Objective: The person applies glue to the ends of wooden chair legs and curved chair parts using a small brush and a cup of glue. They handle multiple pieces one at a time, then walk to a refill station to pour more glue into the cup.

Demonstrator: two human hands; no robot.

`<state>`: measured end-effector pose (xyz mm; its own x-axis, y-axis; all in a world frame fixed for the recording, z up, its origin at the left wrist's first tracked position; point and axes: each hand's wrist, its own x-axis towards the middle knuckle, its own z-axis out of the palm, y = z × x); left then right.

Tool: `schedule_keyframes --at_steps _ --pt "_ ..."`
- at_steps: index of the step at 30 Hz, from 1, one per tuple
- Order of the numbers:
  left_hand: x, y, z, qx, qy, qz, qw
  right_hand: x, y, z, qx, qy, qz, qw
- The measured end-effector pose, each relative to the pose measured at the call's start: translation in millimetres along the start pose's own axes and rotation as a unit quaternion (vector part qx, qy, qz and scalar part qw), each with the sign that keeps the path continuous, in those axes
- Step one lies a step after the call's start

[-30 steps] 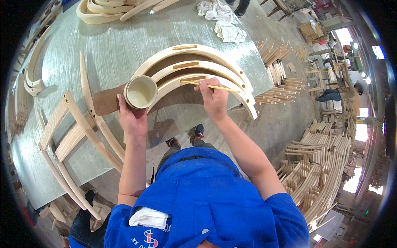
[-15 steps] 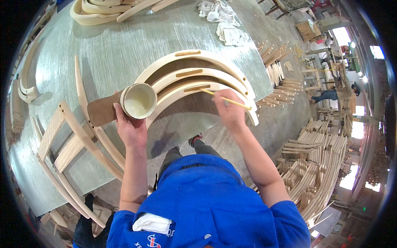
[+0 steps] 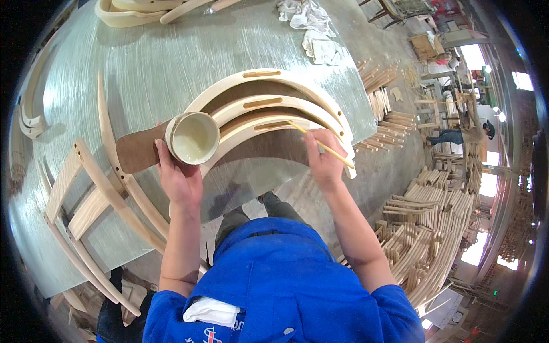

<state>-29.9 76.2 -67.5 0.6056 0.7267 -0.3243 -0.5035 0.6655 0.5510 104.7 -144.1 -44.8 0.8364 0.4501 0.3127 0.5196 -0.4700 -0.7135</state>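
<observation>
My left hand grips a round white cup with pale, milky liquid inside. A flat brown piece sticks out to the left from behind the cup; how the two join is hidden. Pinched in my right hand is a thin yellowish stick. Its tip sits at the right end of the long slot in the nearest curved wooden piece. Beyond lie the middle curved piece and the far curved piece, each with a similar slot. Small dark holes mark their right ends.
The pieces rest on a grey-green table. A wooden frame stands at left, with more bent wood at the far edge. White rags lie far right. Beyond the table are stacked wooden parts and another person.
My right hand has shifted slightly right, and the stick's tip has slid along the slot toward its right end. My left hand still holds the cup in nearly the same place.
</observation>
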Motion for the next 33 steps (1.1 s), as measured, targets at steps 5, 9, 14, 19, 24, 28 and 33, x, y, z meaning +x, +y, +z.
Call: schedule_keyframes --at_steps 5,9,14,19,24,28,33 --pt "-3 0 1 -0.013 -0.008 -0.008 1.000 1 -16 25 0.057 -0.016 -0.153 0.986" --pt "-7 2 0 -0.015 -0.004 0.000 1.000 4 -5 -4 -0.085 0.004 -0.059 0.995" --pt "-13 3 7 -0.010 0.029 -0.011 0.999 -4 -22 29 0.048 -0.017 -0.146 0.988" --pt "-17 5 3 -0.011 0.006 0.000 1.000 -1 -12 5 -0.034 -0.008 -0.073 0.997" --pt "-20 6 1 -0.019 0.000 -0.001 1.000 -2 -9 13 -0.034 0.004 -0.108 0.994" --pt "-22 7 0 -0.007 0.012 0.016 1.000 2 -6 4 -0.048 0.015 -0.096 0.994" --pt "-26 8 4 -0.005 0.000 0.014 1.000 -1 -22 35 0.052 -0.021 -0.188 0.981"
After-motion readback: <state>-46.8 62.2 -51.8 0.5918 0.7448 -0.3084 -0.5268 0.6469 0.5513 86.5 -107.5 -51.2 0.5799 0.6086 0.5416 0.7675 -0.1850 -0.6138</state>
